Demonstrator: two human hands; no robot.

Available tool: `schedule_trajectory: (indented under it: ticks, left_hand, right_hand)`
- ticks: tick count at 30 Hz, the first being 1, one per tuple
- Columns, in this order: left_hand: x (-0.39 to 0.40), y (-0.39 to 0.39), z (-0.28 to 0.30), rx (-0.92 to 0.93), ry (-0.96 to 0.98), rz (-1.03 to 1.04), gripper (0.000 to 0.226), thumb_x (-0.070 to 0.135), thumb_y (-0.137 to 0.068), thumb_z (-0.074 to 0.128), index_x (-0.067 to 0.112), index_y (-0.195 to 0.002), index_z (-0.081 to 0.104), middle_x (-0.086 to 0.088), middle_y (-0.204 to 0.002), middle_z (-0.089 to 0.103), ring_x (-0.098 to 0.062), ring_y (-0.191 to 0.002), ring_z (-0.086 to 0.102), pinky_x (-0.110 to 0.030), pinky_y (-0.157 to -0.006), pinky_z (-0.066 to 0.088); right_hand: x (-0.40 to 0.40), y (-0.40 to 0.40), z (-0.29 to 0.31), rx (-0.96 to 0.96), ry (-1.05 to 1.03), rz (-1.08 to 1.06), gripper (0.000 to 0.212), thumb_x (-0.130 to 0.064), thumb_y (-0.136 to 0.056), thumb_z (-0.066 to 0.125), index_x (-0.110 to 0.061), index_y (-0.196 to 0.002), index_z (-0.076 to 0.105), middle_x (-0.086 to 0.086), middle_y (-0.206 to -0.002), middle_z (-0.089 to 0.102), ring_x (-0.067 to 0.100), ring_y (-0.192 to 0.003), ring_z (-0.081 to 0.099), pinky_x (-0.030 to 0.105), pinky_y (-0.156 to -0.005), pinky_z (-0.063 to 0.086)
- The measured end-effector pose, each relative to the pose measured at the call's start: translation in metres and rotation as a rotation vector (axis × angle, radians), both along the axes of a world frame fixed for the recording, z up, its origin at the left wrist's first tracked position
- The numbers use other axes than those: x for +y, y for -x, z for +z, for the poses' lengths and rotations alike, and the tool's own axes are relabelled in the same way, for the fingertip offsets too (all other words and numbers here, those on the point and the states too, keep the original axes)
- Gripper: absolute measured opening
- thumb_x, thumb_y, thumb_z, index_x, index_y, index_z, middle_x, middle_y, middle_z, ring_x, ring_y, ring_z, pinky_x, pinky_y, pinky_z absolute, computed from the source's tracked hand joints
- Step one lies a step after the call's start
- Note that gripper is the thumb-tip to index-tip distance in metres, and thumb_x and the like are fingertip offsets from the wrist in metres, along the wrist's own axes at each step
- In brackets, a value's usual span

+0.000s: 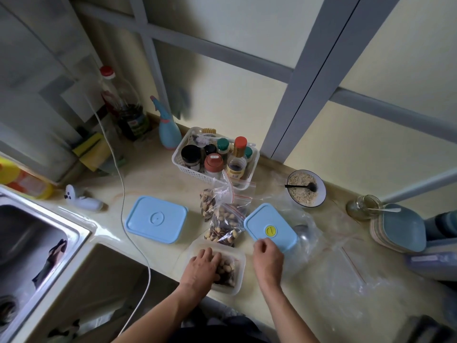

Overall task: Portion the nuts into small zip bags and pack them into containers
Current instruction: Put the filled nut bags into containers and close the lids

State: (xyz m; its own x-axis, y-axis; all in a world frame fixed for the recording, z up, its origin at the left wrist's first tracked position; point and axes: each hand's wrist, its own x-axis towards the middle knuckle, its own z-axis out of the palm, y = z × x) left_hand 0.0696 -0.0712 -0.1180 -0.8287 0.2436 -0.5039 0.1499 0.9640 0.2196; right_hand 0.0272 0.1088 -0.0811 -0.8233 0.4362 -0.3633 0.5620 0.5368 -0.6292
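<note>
An open clear container (239, 276) sits at the counter's front edge with a zip bag of nuts (228, 268) inside. My left hand (203, 267) lies flat on that bag, fingers spread, pressing it down. My right hand (267, 254) grips the near edge of a blue lid with a yellow valve (270, 227), which is tilted just right of the container. Two more filled zip bags (226, 225) (210, 200) lie behind the container. A second container with a blue lid (156, 219) stands closed to the left.
A white basket of spice jars (215, 157) stands behind the bags. A bowl of oats with a black spoon (306, 188) is at the right, then a glass jar (363, 206) and stacked plates (398, 226). Loose plastic bags (346, 268) cover the right counter. The sink (29, 243) and a white cable (128, 219) are left.
</note>
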Motion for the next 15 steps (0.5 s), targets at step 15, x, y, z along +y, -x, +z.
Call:
schedule_trajectory:
  ticks: [15]
  left_hand:
    - [0.012,-0.005,0.011,0.059,-0.035,0.171,0.053,0.022,-0.091,0.056,0.022,-0.141,0.041,-0.003,-0.143,0.04,-0.026,-0.132,0.038,-0.036,-0.106,0.04]
  right_hand:
    - [0.078,0.052,-0.044,-0.167,0.167,-0.306,0.037,-0.012,-0.086,0.055,-0.001,-0.121,0.047,0.027,-0.108,0.066,0.032,-0.068,0.074,0.025,-0.053,0.051]
